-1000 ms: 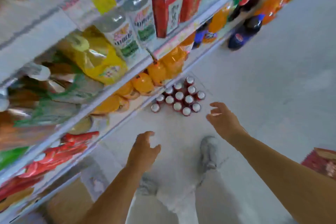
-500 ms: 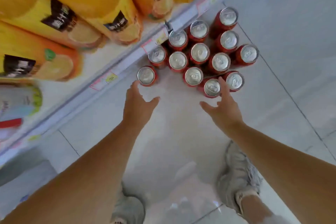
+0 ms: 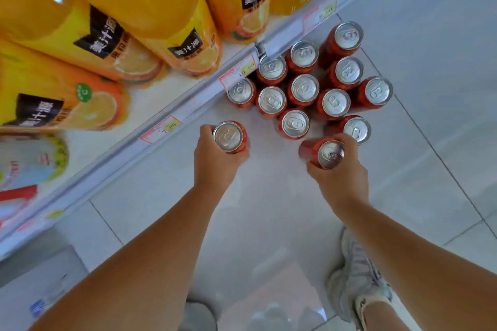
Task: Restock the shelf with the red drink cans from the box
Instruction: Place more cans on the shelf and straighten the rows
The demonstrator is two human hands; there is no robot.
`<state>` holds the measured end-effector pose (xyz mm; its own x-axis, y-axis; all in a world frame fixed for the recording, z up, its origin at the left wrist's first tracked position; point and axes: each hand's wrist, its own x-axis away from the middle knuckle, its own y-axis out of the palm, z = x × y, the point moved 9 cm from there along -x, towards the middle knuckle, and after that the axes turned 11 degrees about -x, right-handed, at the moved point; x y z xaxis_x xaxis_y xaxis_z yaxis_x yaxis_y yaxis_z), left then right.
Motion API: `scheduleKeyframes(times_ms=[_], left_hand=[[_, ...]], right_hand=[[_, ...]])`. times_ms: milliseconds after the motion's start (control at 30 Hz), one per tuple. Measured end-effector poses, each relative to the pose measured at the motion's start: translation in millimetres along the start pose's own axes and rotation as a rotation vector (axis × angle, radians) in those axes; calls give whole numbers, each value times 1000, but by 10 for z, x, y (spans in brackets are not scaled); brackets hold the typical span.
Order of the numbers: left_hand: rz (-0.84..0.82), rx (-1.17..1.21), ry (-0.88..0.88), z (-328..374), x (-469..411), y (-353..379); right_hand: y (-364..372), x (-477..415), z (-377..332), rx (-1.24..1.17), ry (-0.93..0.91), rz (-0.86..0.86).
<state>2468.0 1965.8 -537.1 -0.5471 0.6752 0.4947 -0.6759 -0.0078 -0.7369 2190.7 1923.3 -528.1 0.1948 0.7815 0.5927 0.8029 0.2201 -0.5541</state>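
Note:
Several red drink cans (image 3: 304, 88) with silver tops stand in a cluster on the pale floor, close against the shelf's lower edge. My left hand (image 3: 215, 164) grips one red can (image 3: 230, 137) upright at the cluster's near left. My right hand (image 3: 341, 174) grips another red can (image 3: 321, 152), tilted with its top toward me, at the near right. No box is in view.
The white shelf edge (image 3: 166, 126) with price tags runs diagonally from lower left to upper right. Large orange juice bottles (image 3: 150, 21) fill the shelf above it. My shoes (image 3: 355, 277) stand on the tiled floor (image 3: 430, 35) below my arms.
The view dropped closer to the cans. Both hands went from open and reaching to each gripping a red can; the right one has tipped its can out of the cluster.

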Motion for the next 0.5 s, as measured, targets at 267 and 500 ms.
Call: scheduleKeyframes(times_ms=[267, 500], left_hand=[[-154, 124, -22, 746, 1590, -1988], [-163, 291, 190, 2142, 2770, -4522]], right_hand=[[-1461, 1581, -1418, -139, -34, -75], [-2860, 3311, -3746, -220, -352, -97]])
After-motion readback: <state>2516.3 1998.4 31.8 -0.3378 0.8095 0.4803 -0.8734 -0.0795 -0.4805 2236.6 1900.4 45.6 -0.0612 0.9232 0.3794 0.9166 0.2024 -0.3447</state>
